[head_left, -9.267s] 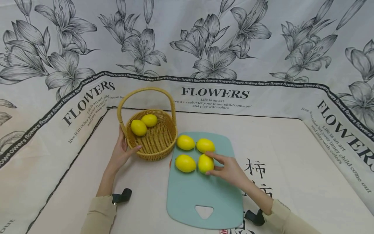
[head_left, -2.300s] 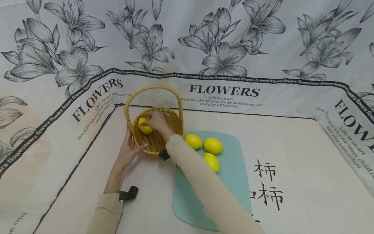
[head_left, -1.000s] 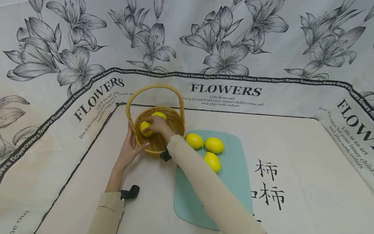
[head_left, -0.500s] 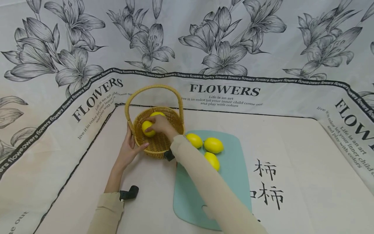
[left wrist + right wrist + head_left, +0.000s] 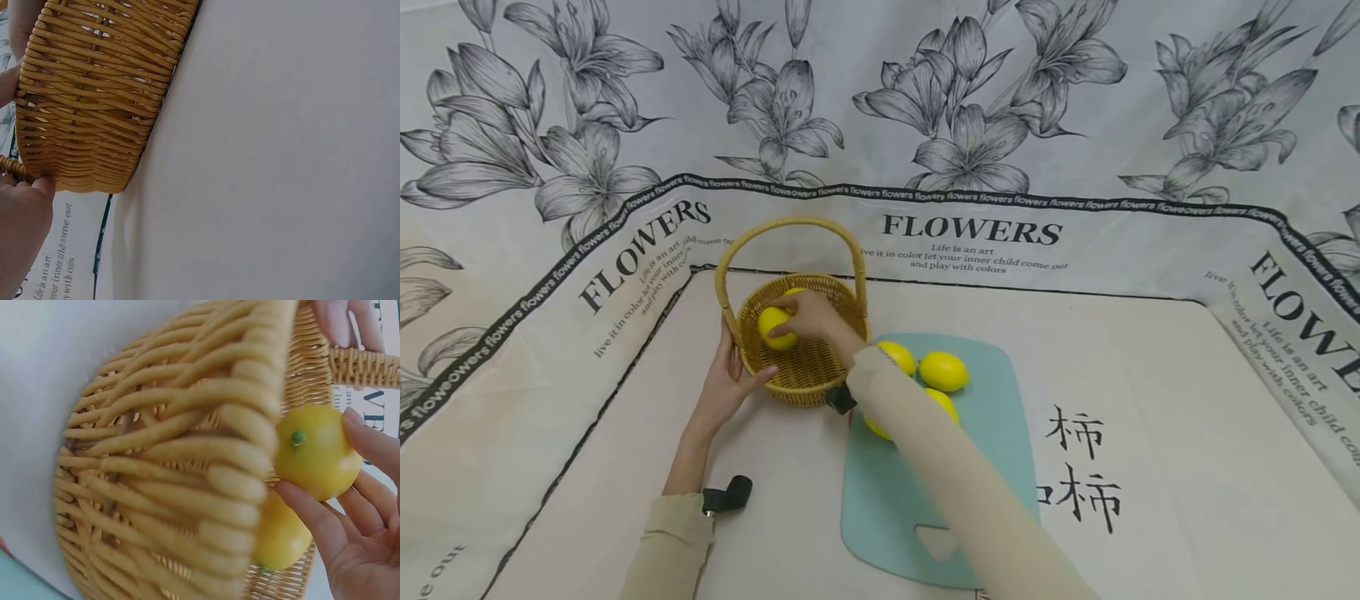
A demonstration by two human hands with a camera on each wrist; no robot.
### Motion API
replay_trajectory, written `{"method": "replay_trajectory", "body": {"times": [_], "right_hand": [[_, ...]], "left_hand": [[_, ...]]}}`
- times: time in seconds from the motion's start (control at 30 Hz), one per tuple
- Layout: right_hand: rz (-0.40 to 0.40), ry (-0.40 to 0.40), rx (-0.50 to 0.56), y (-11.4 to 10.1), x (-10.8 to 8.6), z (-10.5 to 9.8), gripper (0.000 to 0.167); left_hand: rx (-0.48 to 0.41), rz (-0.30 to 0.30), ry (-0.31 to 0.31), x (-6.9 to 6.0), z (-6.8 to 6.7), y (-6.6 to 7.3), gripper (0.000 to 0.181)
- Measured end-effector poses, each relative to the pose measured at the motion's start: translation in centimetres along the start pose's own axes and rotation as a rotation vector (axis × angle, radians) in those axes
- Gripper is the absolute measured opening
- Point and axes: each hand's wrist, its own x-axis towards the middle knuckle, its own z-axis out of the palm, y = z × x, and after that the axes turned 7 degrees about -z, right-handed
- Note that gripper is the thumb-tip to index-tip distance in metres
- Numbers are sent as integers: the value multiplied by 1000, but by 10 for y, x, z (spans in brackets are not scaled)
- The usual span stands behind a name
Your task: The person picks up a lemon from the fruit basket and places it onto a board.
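A tan wicker basket (image 5: 805, 367) with an arched handle stands on the table. My left hand (image 5: 724, 392) grips its left side, thumb over the rim and fingers outside. Inside the basket, my right hand (image 5: 816, 319) pinches a yellow lemon (image 5: 319, 453) between thumb and fingers, its green tip showing in the right wrist view. A second lemon (image 5: 281, 534) lies in the basket, mostly hidden behind the right hand in the head view. In the left wrist view, the woven basket wall (image 5: 100, 106) hides most of the inside.
Right of the basket lies a light-blue cutting board (image 5: 910, 492) with several lemons (image 5: 943, 371) at its far end, partly covered by the right sleeve (image 5: 955, 475). A flower-printed cloth (image 5: 970, 158) rises behind. Black wrist cameras (image 5: 728, 495) sit on both wrists.
My right hand went from a lemon on the board into the basket and took hold of a lemon there. Lately that lemon shifted slightly right. The left hand keeps its hold.
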Motion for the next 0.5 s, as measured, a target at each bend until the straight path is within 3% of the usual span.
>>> {"method": "replay_trajectory", "body": {"times": [0.5], "right_hand": [[-85,-4,10,-14,-21,-17,58]], "left_hand": [[19,27,5,1,0,-1,107]]}}
